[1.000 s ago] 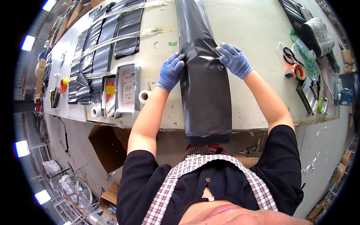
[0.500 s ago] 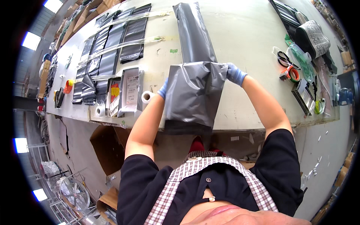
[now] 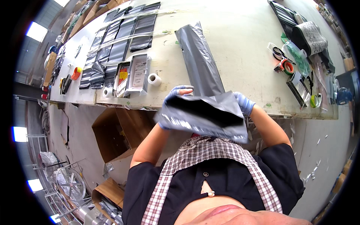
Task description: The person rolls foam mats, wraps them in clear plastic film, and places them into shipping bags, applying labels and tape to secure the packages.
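Observation:
A dark grey plastic bag is held at the table's front edge, its wide mouth gaping up toward me. My left hand, in a light blue glove with bare fingertips, curls over the far left rim of that mouth. At the right rim, my right hand in a similar glove grips the plastic; its fingertips are partly hidden. Beyond the mouth, a long flat strip of the same grey plastic lies across the table; whether it joins the bag cannot be told.
Stacks of black plastic bags under clear strips lie at the left. Nearer are a shallow grey box and a white roll. Scissors, an orange tape roll and a green one sit right. A cardboard box stands below.
The bag came down and toward me, and its mouth is now spread where it hung flat before. Both my hands moved nearer my body. The long strip shifted lower in view.

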`<control>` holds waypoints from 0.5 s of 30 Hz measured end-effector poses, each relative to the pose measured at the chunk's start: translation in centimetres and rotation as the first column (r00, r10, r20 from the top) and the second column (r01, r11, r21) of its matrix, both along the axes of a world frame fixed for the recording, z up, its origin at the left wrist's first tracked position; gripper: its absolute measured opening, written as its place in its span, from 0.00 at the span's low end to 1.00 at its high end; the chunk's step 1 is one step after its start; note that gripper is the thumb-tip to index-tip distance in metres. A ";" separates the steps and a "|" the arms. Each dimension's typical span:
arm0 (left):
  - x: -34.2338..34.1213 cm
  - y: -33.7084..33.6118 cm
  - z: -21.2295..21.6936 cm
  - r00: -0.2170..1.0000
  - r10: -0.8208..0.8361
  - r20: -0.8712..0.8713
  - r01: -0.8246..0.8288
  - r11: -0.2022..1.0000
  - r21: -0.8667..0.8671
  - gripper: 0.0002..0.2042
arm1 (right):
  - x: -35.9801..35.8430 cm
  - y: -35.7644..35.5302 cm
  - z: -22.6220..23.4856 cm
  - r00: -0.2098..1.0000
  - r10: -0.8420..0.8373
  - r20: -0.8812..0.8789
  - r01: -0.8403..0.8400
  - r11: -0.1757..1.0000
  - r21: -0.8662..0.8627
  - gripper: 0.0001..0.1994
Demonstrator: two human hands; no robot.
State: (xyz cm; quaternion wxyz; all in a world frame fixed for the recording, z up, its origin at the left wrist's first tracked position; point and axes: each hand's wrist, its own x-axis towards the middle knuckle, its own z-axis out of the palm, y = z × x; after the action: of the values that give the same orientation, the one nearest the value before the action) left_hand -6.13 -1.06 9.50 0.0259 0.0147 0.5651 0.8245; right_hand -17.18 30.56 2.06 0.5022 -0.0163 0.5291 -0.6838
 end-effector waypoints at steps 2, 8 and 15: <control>-1.0 -1.6 -2.6 0.946 0.089 -0.313 -0.192 0.929 -0.315 0.14 | -1.6 -3.0 2.9 0.770 0.002 -0.638 -0.011 1.000 -0.011 0.18; -10.4 -0.8 1.1 0.889 0.458 -0.009 -0.454 0.882 0.126 0.11 | -7.9 -10.2 12.7 0.569 -0.325 -0.755 0.355 0.926 -0.131 0.24; -18.4 -2.1 -5.0 0.814 0.571 0.101 -0.533 0.805 -0.260 0.11 | -17.4 -14.1 7.4 0.336 -0.156 -0.929 0.651 0.752 0.109 0.11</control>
State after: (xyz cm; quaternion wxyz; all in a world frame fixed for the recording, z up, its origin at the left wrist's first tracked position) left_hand -24.54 -3.20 4.54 -0.1652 -0.2258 0.6277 0.7264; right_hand -34.58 16.46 9.47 -0.0530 -0.1081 0.8403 -0.5285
